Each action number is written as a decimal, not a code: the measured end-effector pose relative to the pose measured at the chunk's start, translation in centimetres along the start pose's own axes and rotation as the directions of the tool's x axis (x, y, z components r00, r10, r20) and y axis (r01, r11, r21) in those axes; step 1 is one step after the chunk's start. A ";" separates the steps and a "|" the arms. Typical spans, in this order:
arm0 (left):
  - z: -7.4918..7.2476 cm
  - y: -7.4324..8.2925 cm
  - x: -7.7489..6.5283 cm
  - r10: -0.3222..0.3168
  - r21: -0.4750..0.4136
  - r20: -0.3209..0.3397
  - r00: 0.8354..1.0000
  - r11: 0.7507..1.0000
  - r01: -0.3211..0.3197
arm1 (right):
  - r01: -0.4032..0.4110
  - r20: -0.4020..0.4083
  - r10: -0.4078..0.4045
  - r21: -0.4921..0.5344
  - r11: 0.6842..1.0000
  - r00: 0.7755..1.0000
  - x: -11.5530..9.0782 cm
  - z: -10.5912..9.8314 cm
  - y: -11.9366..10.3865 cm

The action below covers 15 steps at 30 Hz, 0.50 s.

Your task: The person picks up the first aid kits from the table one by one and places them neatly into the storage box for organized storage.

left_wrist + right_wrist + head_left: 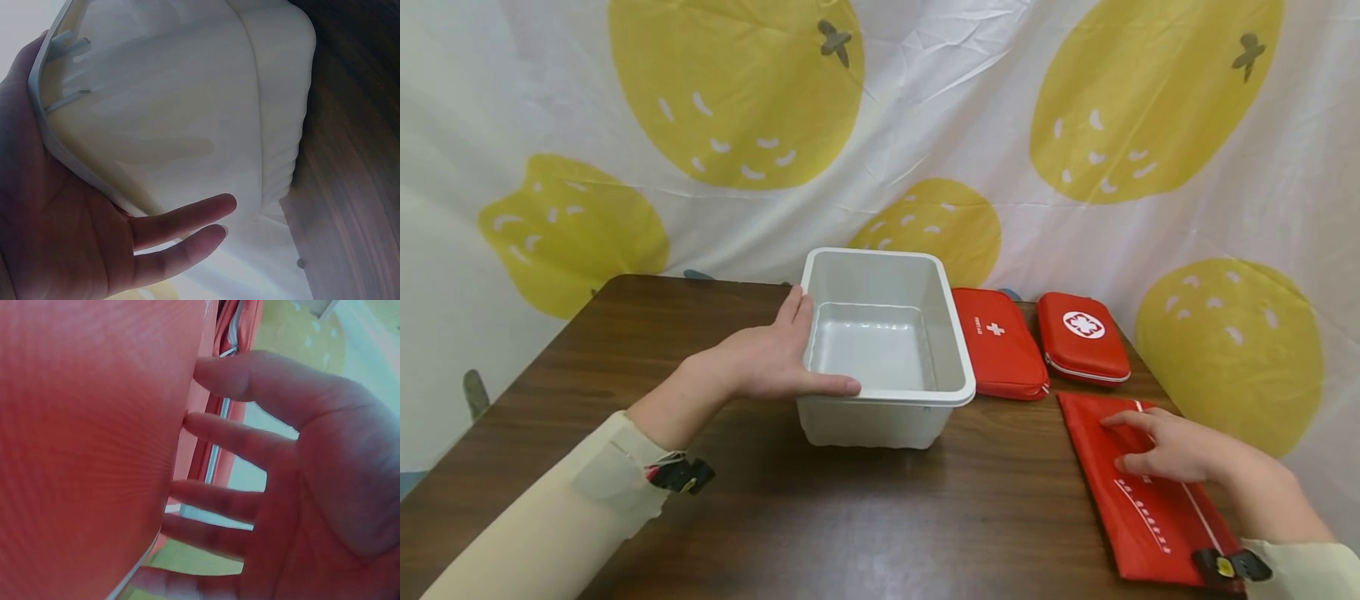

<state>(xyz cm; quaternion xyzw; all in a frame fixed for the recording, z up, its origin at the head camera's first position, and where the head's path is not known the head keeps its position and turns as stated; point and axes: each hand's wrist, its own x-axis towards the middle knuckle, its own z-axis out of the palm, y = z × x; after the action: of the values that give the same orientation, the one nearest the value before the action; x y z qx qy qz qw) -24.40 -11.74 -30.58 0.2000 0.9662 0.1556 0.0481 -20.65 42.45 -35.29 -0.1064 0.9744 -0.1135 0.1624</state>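
A pale grey plastic bin [880, 425] stands on the brown table, its inside bare. My left hand [771, 354] rests against its near left corner, thumb lying along the near rim and fingers reaching along the left side. In the left wrist view, two nearly straight fingers [187, 222] extend beside the bin's outer wall [181, 125]. At the right, a flat red pouch [1120, 500] with white print lies under my right hand [1180, 446]. Spread, slightly bent fingers [225, 434] meet the red surface [87, 437] in the right wrist view.
Right of the bin lies a red first-aid pouch [1000, 350] with a white cross. Beside it is a red zipped case [1082, 337] with a round white emblem. A fruit-print curtain [925, 108] hangs behind the table [700, 517].
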 end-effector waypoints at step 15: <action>-0.1 0.0 -0.1 -0.010 -0.017 0.005 1.000 1.000 0.010 | 0.000 -0.038 -0.005 -0.133 0.991 0.999 0.2 -0.9 -0.3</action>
<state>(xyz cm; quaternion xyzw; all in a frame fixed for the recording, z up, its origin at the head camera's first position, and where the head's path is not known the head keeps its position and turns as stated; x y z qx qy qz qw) -24.37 -11.83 -30.49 0.1952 0.9657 0.1632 0.0527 -21.06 42.31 -34.40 -0.1160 0.9826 -0.0504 0.1359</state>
